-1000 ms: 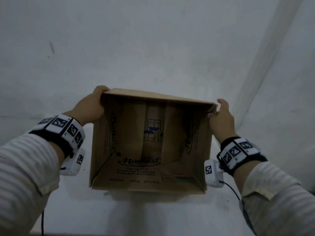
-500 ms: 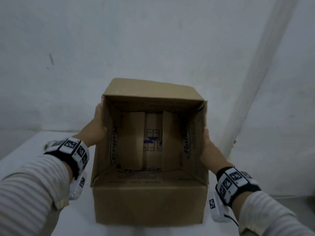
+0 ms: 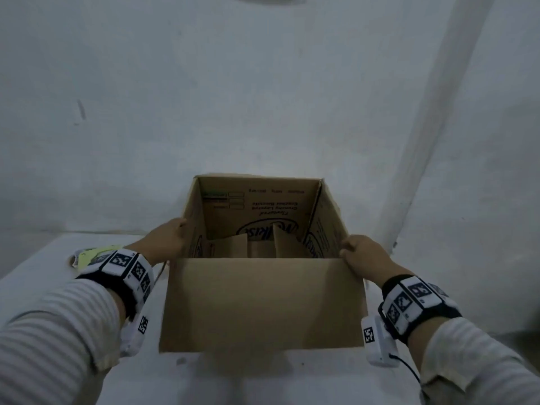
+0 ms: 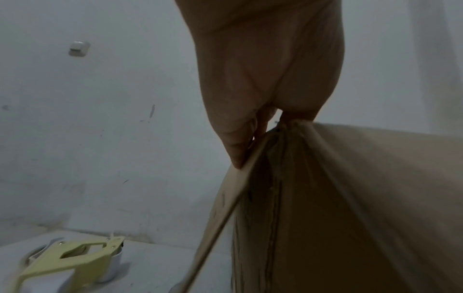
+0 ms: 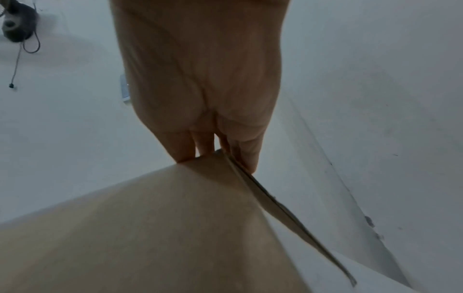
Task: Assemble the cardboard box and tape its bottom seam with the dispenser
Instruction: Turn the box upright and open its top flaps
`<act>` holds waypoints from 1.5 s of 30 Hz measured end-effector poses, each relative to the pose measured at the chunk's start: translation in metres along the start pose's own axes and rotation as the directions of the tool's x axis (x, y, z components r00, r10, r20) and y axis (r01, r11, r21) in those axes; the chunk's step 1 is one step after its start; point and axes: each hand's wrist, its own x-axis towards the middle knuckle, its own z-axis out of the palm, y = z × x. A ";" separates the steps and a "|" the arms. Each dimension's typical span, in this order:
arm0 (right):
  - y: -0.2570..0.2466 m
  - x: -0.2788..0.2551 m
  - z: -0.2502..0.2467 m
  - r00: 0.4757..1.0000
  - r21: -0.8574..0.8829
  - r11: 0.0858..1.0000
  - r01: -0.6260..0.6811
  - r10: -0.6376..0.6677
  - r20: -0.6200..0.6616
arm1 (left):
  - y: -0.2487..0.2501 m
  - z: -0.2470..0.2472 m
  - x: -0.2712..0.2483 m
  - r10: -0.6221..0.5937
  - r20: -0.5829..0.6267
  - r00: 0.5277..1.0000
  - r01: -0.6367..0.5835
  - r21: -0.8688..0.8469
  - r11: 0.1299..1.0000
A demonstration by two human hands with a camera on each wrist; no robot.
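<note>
Both hands grasp the box: the left hand and right hand pinch its side walls as the box stands open-topped mid-table, bottom flaps seemingly folded in but untaped, the dispenser idle at the left edge.

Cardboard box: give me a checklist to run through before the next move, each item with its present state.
1. Cardboard box squared up, walls standing: ok.
2. Left hand grips the box's left wall: ok.
3. Right hand grips the box's right edge: ok.
4. Inner flaps folded flat: not ok, they stand up unevenly inside.
5. Bottom seam taped: cannot tell, the seam is hidden.
6. Tape dispenser within sight: ok, it lies on the table beside the left wrist.
</note>
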 end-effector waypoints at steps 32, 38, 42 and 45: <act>-0.001 -0.030 0.025 0.998 0.193 0.980 -0.051 0.055 -0.016 | 0.005 0.037 -0.013 -0.137 -0.076 0.988 0.091 -0.438 0.894; 0.019 -0.017 0.014 1.000 0.250 0.968 -0.011 0.015 -0.015 | 0.014 0.057 -0.028 -0.195 -0.125 0.973 0.119 -0.455 0.883; 0.016 -0.013 0.008 1.000 0.244 0.970 -0.013 0.018 -0.019 | 0.016 0.060 -0.031 -0.241 -0.128 0.962 0.156 -0.467 0.870; 0.016 -0.015 0.012 0.999 0.224 0.974 -0.025 0.032 -0.028 | 0.015 0.055 -0.024 -0.226 -0.111 0.968 0.151 -0.463 0.874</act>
